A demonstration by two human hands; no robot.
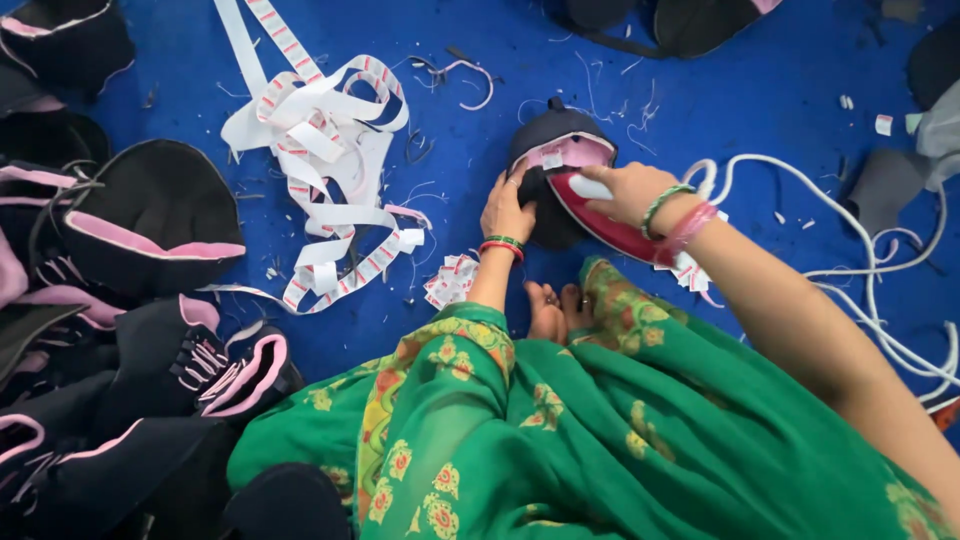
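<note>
Ironing a black, pink-lined piece on the blue floor.

She sits cross-legged; her left hand (507,208) presses flat, fingers spread, on the black piece (553,160), which lies on the blue cloth (500,60) just ahead of her feet. Her right hand (628,190) is clenched round the white handle of the red iron (610,228), set against the piece's pink edge. A big heap of like pieces (150,215) lies at her left beside a tangle of label tape (330,150); which are done, I cannot tell.

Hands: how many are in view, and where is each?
2. The left hand rests on the black and pink piece; the right hand grips the red iron on it.
</note>
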